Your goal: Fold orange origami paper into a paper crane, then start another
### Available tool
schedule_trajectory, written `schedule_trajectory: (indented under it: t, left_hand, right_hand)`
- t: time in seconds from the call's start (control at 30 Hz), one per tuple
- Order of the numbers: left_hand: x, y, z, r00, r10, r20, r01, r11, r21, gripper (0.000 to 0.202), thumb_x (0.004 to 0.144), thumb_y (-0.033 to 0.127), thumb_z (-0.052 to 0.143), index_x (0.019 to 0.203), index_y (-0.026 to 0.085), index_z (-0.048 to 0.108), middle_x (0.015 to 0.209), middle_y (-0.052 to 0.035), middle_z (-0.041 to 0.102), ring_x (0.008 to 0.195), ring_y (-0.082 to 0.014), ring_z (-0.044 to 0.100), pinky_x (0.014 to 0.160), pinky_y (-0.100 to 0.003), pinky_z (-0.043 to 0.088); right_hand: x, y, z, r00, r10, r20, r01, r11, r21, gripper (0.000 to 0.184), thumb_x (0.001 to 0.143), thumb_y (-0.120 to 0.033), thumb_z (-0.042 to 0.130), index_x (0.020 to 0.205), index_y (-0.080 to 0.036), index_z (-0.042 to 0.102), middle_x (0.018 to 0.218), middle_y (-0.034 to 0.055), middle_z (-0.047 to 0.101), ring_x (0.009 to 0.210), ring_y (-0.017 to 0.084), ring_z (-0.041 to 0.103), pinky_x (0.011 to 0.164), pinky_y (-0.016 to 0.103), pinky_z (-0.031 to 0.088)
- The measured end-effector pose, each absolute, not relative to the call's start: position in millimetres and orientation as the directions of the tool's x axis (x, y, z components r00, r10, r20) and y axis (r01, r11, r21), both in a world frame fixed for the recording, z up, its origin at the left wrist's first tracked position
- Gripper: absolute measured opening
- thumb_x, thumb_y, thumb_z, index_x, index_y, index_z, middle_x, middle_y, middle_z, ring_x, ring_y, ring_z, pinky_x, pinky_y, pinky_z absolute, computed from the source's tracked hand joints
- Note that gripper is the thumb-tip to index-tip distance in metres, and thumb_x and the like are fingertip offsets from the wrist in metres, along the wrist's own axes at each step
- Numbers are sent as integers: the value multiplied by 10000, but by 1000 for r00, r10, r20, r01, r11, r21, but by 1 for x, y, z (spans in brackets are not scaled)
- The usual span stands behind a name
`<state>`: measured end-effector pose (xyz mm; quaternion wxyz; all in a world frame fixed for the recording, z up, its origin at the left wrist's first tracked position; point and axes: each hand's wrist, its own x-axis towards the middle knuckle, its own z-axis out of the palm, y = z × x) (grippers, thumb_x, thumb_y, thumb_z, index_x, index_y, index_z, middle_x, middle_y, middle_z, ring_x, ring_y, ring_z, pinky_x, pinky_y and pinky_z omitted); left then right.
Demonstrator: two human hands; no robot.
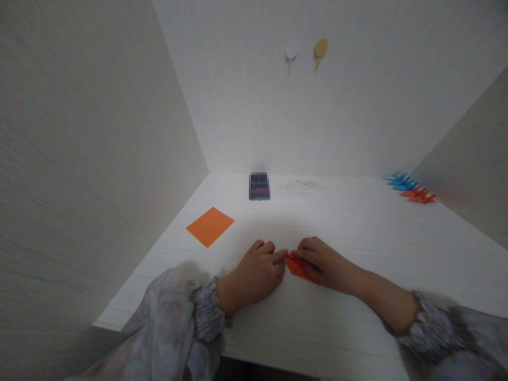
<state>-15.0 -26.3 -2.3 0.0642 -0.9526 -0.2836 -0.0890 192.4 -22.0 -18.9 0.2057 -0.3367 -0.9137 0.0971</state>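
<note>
A small folded piece of orange paper (298, 268) lies at the table's front middle, between my hands. My right hand (323, 264) is closed on its right part, thumb and fingers pressing it, and covers some of it. My left hand (260, 272) has its fingers curled, with the forefinger and thumb side at the paper's left tip; its grip there is partly hidden. To the left of my hands, a flat square sheet of orange paper (210, 226) rests on the table.
Folded blue paper figures (402, 181) and folded orange paper figures (419, 194) stand in a row at the back right. A dark, blurred-out device (259, 186) lies at the back of the white table (357, 323). Two hooks (291, 51) are on the back wall; panels flank both sides.
</note>
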Motion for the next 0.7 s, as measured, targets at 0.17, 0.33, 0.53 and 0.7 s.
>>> schedule_trajectory:
  t: [0.17,0.33,0.53,0.7]
  left_hand:
    - [-15,-26,-3,824,529,204,553,-829,-83,256,869,220,355,934,168,597,1096,-48,573,828,-167,448,722,-342,325]
    - [-15,-26,-4,824,524,215,550,-830,-88,261,873,225,344,958,167,585,1090,-16,585,822,-172,444,718,-346,321]
    - [-15,-26,-5,827,521,211,547,-832,-94,250,872,232,349,957,164,575,1094,0,587,818,-173,446,723,-352,317]
    - [-16,-26,-3,837,515,183,538,-837,-104,223,865,210,362,938,159,566,1100,-12,577,829,-168,455,745,-344,321]
  right_hand:
    - [192,-22,-18,-724,617,309,556,787,-269,252,817,-154,420,987,-162,605,814,75,547,764,170,481,704,315,390]
    - [191,-20,-17,-759,589,278,550,808,-211,240,816,-128,417,967,-153,602,799,70,537,750,166,461,707,315,379]
    - [190,-21,-16,-774,578,258,554,816,-166,216,831,-162,427,959,-155,601,804,68,526,751,162,454,713,305,368]
    - [188,-21,-15,-792,566,228,563,822,-83,250,835,-165,407,1003,-138,591,797,78,525,739,174,445,701,317,371]
